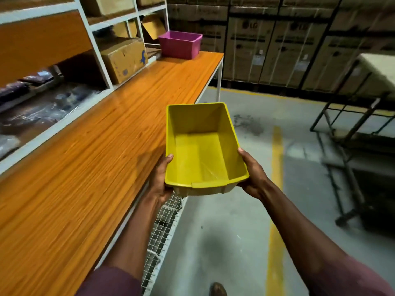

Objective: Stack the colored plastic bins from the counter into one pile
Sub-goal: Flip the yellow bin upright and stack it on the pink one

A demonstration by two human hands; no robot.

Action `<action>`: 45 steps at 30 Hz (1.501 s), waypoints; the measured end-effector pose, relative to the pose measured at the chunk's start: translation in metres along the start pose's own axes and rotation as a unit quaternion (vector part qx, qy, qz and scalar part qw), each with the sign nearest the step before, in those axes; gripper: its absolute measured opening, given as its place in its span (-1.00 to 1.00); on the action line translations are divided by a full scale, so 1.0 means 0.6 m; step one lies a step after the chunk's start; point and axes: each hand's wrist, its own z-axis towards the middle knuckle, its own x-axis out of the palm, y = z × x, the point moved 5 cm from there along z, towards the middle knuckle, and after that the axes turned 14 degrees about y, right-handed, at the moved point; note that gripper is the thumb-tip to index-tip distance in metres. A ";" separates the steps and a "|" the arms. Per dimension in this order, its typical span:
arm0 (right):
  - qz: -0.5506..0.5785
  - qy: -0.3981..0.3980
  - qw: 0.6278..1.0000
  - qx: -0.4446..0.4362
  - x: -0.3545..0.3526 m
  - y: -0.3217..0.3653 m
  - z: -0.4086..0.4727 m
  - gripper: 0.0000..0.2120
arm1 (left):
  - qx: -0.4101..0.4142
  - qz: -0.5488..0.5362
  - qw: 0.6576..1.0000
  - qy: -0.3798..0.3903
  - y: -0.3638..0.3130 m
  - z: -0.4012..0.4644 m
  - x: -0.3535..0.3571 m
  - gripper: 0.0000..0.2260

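Both hands' grip (162, 180) (252, 178) — yellow bin (201, 146) between, level

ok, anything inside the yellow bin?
Nothing: the yellow bin shows a bare floor and walls. Left hand and right hand hold its sides; the fingers underneath are hidden.

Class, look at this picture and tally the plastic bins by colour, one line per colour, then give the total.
Yellow bin, held in both hands beside the counter: 1
Pink bin, standing at the far end of the counter: 1
Total: 2 bins
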 end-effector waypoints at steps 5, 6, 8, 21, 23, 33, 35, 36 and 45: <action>0.018 -0.041 0.999 -0.003 -0.073 0.015 0.012 -0.50 | -0.039 0.008 0.999 0.037 0.025 0.072 0.043 -0.55; 0.021 -0.048 0.999 -0.006 -0.088 0.021 0.019 -0.51 | -0.045 0.009 0.998 0.039 0.029 0.091 0.050 -0.55; 0.029 -0.063 0.998 -0.012 -0.118 0.032 0.036 -0.54 | -0.055 0.012 0.998 0.039 0.036 0.131 0.063 -0.61; 0.055 -0.095 0.994 -0.009 -0.305 0.144 0.231 -0.58 | -0.093 0.007 0.995 0.037 0.058 0.450 0.121 -0.56; 0.058 -0.096 0.994 -0.010 -0.325 0.161 0.269 -0.58 | -0.095 0.012 0.995 0.039 0.054 0.501 0.124 -0.61; 0.074 -0.127 0.989 -0.014 -0.439 0.258 0.496 -0.58 | -0.117 0.015 0.991 0.065 0.039 0.801 0.121 -0.60; 0.081 -0.137 0.987 -0.014 -0.459 0.282 0.539 -0.58 | -0.123 0.013 0.990 0.068 0.030 0.860 0.122 -0.61; 0.084 -0.141 0.986 -0.016 -0.469 0.297 0.560 -0.58 | -0.128 0.009 0.989 0.069 0.025 0.889 0.125 -0.62; 0.086 -0.163 0.983 -0.021 -0.582 0.420 0.751 -0.57 | -0.142 0.003 0.987 0.078 -0.007 1.150 0.157 -0.67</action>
